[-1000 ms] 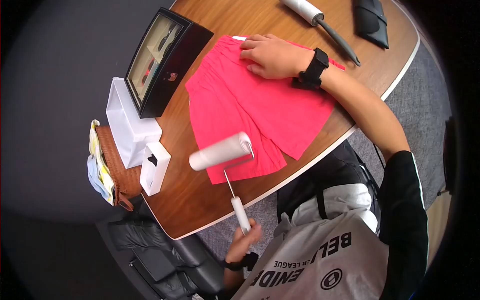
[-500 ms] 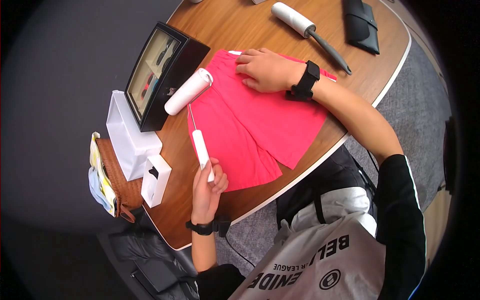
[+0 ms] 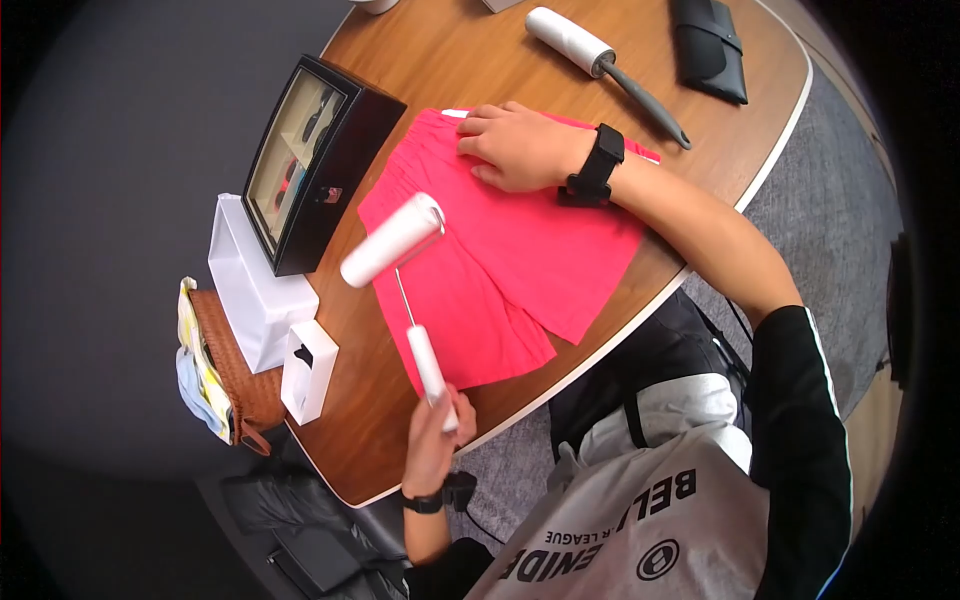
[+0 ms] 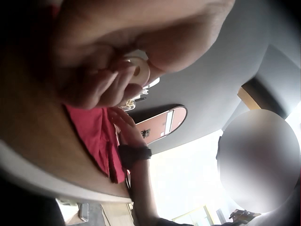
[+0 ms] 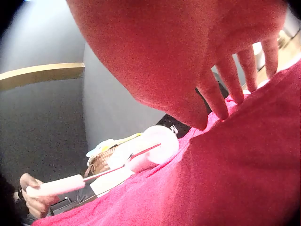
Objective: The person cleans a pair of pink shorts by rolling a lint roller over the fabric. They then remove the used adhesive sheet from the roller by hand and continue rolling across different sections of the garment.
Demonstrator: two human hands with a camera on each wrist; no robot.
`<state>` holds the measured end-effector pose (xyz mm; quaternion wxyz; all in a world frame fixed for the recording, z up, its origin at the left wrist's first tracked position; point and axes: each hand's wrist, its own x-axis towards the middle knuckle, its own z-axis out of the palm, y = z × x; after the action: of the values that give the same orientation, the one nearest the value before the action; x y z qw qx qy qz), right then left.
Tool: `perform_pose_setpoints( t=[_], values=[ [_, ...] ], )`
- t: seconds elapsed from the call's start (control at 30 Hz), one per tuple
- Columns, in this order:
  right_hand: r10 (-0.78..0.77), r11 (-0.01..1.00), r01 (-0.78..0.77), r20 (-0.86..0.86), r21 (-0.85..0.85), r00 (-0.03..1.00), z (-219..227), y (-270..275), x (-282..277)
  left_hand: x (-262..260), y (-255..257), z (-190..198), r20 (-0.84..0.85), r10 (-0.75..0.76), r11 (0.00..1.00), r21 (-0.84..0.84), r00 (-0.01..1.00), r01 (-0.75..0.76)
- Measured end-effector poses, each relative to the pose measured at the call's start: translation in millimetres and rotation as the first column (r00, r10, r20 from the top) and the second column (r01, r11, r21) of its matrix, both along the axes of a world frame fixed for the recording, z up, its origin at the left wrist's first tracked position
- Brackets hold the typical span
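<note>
Bright pink shorts (image 3: 520, 255) lie spread on the wooden table. My left hand (image 3: 435, 432) grips the white handle of a lint roller (image 3: 392, 240), whose white roll lies over the left part of the shorts in the head view. In the left wrist view the fingers (image 4: 110, 84) curl round the handle, its round end showing. My right hand (image 3: 520, 147) rests on the shorts near the waistband. The right wrist view has its fingertips (image 5: 221, 113) down on the fabric, fingers spread, with the lint roller (image 5: 153, 146) beyond.
A second lint roller (image 3: 570, 42) with a grey handle lies beyond the shorts, near a black pouch (image 3: 710, 52). To the left stand a black glass-lidded case (image 3: 320, 165), a white box (image 3: 255, 285), a small white box (image 3: 310, 372) and a brown woven bag (image 3: 240, 345) holding cloth.
The left hand brought the lint roller up from the near edge toward the waistband, then drew it partway back toward the body. The right hand stays on the shorts.
</note>
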<state>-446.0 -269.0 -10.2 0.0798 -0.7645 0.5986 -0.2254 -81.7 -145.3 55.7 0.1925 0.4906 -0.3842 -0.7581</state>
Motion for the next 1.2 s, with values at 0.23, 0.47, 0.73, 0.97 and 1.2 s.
perform_pose_setpoints(
  t=[0.23,0.47,0.73,0.97,1.2],
  values=[
    [0.007,1.0,-0.007,-0.017,0.009,1.0,1,0,0,38,67,-5,0.077,-0.11,0.991,-0.073,0.991,0.116],
    [0.017,0.999,-0.017,-0.003,-0.037,1.0,0,2,0,46,78,-3,0.067,-0.044,0.999,0.026,0.997,0.042],
    [0.016,1.0,-0.017,-0.018,-0.007,1.0,2,1,0,37,73,-3,0.091,-0.067,0.998,0.017,0.994,0.066],
    [0.027,1.0,-0.027,-0.017,-0.001,0.999,2,0,0,-3,19,17,0.175,0.005,0.978,-0.208,0.984,0.032],
    [-0.014,0.999,0.014,-0.016,-0.03,1.0,0,2,-1,-26,-77,9,-0.043,0.065,0.968,-0.239,0.997,-0.073]
  ],
)
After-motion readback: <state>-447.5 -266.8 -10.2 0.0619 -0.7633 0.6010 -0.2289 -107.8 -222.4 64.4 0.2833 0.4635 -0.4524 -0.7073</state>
